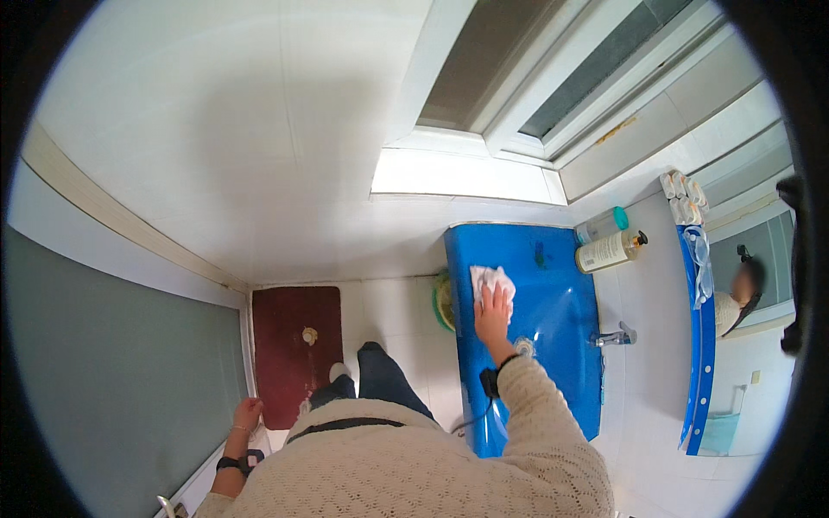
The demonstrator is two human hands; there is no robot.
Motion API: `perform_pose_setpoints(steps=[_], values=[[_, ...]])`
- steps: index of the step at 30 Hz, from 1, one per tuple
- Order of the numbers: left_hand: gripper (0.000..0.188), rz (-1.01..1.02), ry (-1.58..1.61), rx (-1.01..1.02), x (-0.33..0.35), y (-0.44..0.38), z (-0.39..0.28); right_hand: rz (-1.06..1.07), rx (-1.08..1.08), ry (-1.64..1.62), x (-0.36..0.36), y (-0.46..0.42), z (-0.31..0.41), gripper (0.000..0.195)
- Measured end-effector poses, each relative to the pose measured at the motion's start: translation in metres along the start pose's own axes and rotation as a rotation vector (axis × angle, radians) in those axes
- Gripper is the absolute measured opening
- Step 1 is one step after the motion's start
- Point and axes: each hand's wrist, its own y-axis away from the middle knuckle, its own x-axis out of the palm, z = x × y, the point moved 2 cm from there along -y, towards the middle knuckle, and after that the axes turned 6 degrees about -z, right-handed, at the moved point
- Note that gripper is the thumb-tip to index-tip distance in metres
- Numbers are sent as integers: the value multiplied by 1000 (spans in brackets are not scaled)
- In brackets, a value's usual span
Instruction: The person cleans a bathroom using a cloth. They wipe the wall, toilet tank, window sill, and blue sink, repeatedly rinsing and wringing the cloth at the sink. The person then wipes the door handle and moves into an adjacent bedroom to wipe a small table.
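Laid over a pinkish-white cloth (484, 278), my right hand (493, 317) presses it against the left part of a glossy blue washbasin (557, 304). The fingers spread over the crumpled cloth near the basin's outer rim. Just beside my right wrist is the round drain (524, 347), partly hidden by the forearm. My left hand (248, 412) hangs low at my side, near the door frame and away from the basin. Its fingers look curled, and the inside of that hand is hidden.
A pump bottle (602, 254) and a clear jar with a teal lid (599, 226) stand at the basin's back corner. A chrome faucet (615, 337) projects from the wall side. Beyond is a blue-edged mirror (745, 401). A dark red mat (291, 349) lies by the door (123, 362).
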Motion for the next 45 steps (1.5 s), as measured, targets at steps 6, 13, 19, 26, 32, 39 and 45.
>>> perform_pose_setpoints(steps=[6, 13, 19, 26, 32, 39, 45], values=[[34, -55, -219, -1, -8, 27, -5, -88, 198, 127, 34, -85, -32, 48], [27, -98, -9, 4, 36, 40, -65, -91, -344, -72, 20, -37, 32, 37], [32, 14, 149, 57, 65, 26, -100, 447, 345, -1268, 20, -19, 56, 34], [36, 438, 192, 349, 91, -4, -300, 751, 946, -2225, -81, 6, 69, 46], [33, 831, -1, 698, 197, 16, -465, 340, 986, -1950, -138, 49, -13, 52], [44, 1237, -91, 967, 359, 146, -606, -360, 1466, -1854, -139, 127, -185, 48], [61, 1405, 36, 617, 498, 244, -647, -478, 1221, -1726, -101, 142, -263, 54]])
